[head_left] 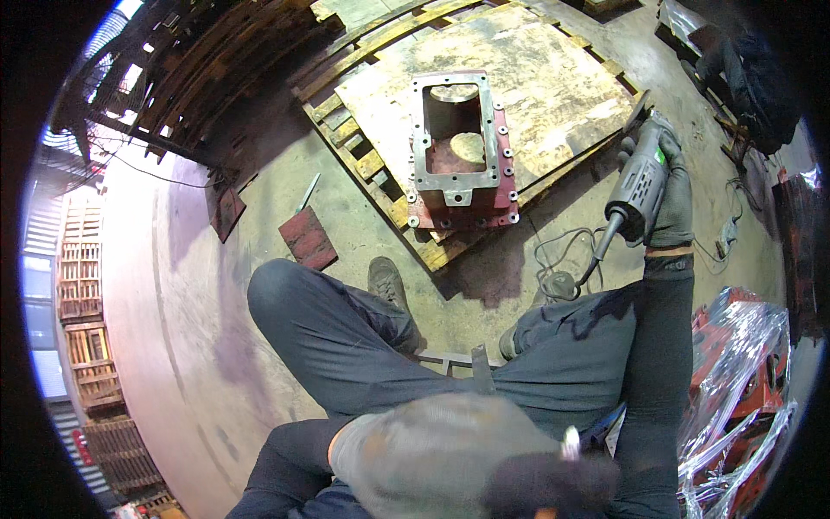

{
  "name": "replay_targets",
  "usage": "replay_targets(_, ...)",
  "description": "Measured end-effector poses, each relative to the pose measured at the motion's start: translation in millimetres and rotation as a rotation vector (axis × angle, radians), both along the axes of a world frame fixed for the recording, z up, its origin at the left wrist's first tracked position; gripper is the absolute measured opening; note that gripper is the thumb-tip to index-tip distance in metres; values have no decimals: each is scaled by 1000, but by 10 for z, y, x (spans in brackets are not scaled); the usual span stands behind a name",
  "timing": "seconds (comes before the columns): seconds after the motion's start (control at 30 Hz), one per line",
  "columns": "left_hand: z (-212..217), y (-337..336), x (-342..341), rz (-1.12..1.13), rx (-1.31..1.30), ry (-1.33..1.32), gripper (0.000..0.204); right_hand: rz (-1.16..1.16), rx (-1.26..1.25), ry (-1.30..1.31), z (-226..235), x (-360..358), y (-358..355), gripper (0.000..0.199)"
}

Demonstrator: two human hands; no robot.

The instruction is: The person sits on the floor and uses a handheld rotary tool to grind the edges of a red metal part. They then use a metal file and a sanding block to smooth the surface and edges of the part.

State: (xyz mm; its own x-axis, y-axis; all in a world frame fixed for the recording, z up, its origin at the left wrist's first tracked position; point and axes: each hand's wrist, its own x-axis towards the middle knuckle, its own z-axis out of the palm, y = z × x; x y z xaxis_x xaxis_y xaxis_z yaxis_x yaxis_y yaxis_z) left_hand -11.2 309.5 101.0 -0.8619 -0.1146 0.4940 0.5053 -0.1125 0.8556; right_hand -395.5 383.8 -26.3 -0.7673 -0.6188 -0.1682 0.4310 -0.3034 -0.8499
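My right hand, in a grey work glove, is wrapped around a grey angle grinder with a green mark. The grinder's disc points away from me, beside the right edge of the pallet, and its cable hangs down towards my knee. Raised close in front of me, my left hand is also gloved and smeared by motion. Its dark fingertips blur, so what they do is hidden. Ahead, a red cast-metal housing with a bare rectangular flange and bolt holes stands apart from both hands.
Under the housing lies a board-topped wooden pallet. A dark red plate and a thin metal strip lie on the floor to the left. Looped cable is near my right foot. Plastic-wrapped red parts stand at right.
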Motion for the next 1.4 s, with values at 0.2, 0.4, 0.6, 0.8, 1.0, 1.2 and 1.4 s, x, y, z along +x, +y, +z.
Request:
replay_targets(0.2, -55, 109, -117, 21, 41, 207, 34, -12, 53, 8, -21, 108, -71, 49)
replay_targets(0.4, -150, 89, -200, 37, 59, 294, 29, 20, 50, -32, -69, 24, -39, 49)
replay_targets(0.6, -214, 45, -211, 75, 57, 338, 26, 15, 38, -23, -83, 53, -93, 48)
replay_targets(0.8, -252, -30, -189, 109, 53, 387, 25, 63, 113, -35, -64, 112, -132, 56)
replay_targets(1.0, -281, -138, -161, 146, 58, 403, 26, 149, 133, -63, -64, 249, -268, 66)
replay_targets(1.2, -311, -488, 27, 232, -117, -6, 28, 331, 167, -154, -122, 397, -479, 55)
replay_targets(1.4, -497, -1097, -76, 792, 121, -580, 42, 536, 272, -165, -121, 713, -713, 47)
